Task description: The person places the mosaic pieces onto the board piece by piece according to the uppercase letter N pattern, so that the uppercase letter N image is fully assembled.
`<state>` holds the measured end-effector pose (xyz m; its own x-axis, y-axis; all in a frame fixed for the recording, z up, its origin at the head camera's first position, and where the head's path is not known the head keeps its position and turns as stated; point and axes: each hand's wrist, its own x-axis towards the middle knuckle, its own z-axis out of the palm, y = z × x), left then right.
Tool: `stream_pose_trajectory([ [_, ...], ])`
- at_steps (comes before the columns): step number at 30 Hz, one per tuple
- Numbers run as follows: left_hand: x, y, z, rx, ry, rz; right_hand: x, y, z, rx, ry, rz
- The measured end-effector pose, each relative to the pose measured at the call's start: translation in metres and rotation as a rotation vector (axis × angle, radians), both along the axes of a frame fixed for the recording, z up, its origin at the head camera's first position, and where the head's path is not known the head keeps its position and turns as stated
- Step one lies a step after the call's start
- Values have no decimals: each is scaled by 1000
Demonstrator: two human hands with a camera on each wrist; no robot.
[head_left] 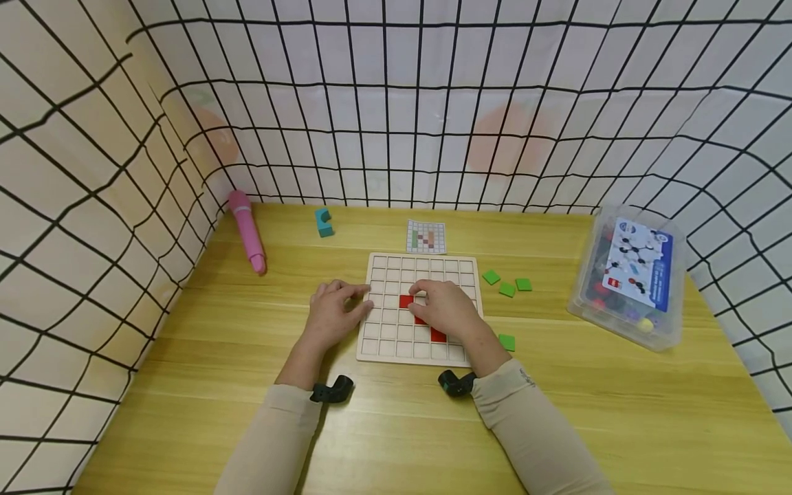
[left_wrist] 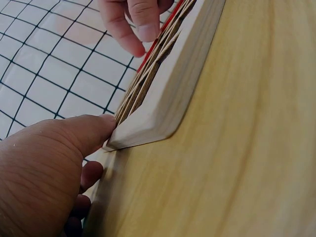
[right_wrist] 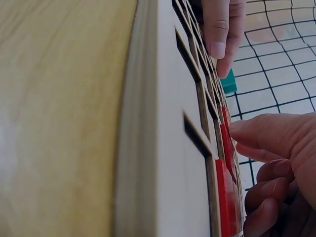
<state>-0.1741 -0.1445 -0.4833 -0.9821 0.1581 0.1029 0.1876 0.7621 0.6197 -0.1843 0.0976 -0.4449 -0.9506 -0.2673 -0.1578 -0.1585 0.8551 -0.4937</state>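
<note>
A wooden grid board (head_left: 377, 348) lies flat on the table. In the head view a red square tile (head_left: 405, 301) sits in one of its cells, and two more run diagonally down to the right, partly covered by a hand. My left hand (head_left: 331, 313) rests at the board's left edge, thumb and a finger touching it. My right hand (head_left: 447, 311) is over the board with its fingers loosely bent; in the right wrist view its thumb (right_wrist: 247, 129) is right at a red tile (right_wrist: 227, 143). No tile shows between its fingertips.
Several green tiles (head_left: 507, 289) lie right of the board. Behind it is a small printed grid card (head_left: 425, 237). A teal block (head_left: 324, 223) and a pink pen-like object (head_left: 249, 232) are at the back left, a clear plastic box (head_left: 584, 302) at the right. Black wire mesh encloses the table.
</note>
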Motion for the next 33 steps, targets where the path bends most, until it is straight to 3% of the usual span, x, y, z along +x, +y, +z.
stream_pose_trajectory([
  [7,-1,0,0,-2,2,-3,5,7,7,-56,-15,-14],
  [15,0,0,1,-4,6,-5,13,39,10,-164,-23,-38],
  [25,-1,-2,0,3,-3,-3,26,85,7,-108,-78,-103],
  [33,-1,-1,0,4,-5,-10,38,120,1,-121,-88,-113],
])
